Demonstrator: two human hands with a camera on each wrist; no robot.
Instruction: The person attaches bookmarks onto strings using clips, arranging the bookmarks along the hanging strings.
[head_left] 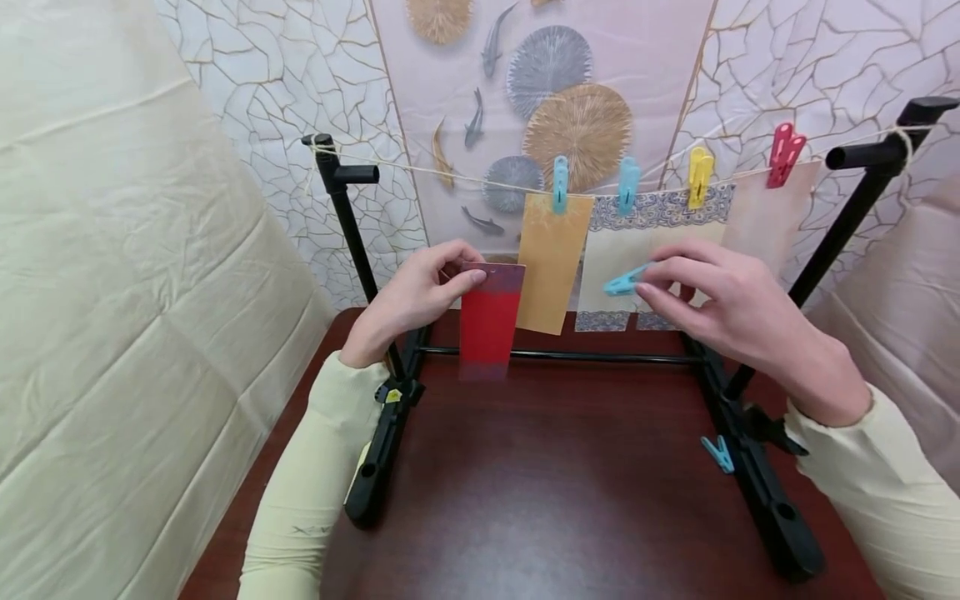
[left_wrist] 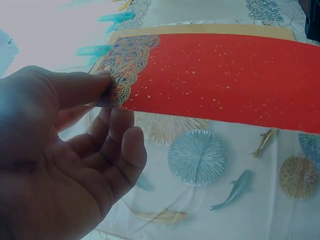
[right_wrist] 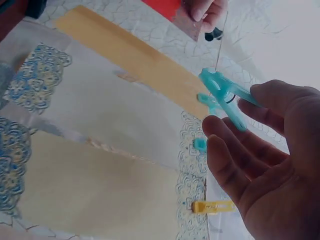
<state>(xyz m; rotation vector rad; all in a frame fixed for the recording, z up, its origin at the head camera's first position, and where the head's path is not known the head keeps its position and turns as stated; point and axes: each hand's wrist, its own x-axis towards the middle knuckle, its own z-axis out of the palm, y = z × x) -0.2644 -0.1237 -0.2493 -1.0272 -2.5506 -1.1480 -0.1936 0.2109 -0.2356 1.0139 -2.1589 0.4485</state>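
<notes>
My left hand (head_left: 423, 292) pinches a red paper card (head_left: 489, 325) by its patterned top end, thumb in front. Gold flecks and a lacy border show on the red card (left_wrist: 215, 80) in the left wrist view. My right hand (head_left: 720, 292) holds a light blue clothespin (head_left: 624, 282) between thumb and fingers, in front of the hanging cards. The clothespin (right_wrist: 220, 92) points away from the palm in the right wrist view. Just right of the red card, an orange-tan card (head_left: 553, 267) hangs on the string (head_left: 450, 174) from a blue clothespin (head_left: 560, 185).
Cream cards with blue borders (head_left: 622, 237) hang by blue and yellow clothespins (head_left: 701, 177); a pale pink card (head_left: 780, 208) hangs under a red one (head_left: 786, 156). Black posts (head_left: 348, 221) carry the string. A blue clothespin (head_left: 718, 455) lies on the dark table (head_left: 555, 483) beside the right foot.
</notes>
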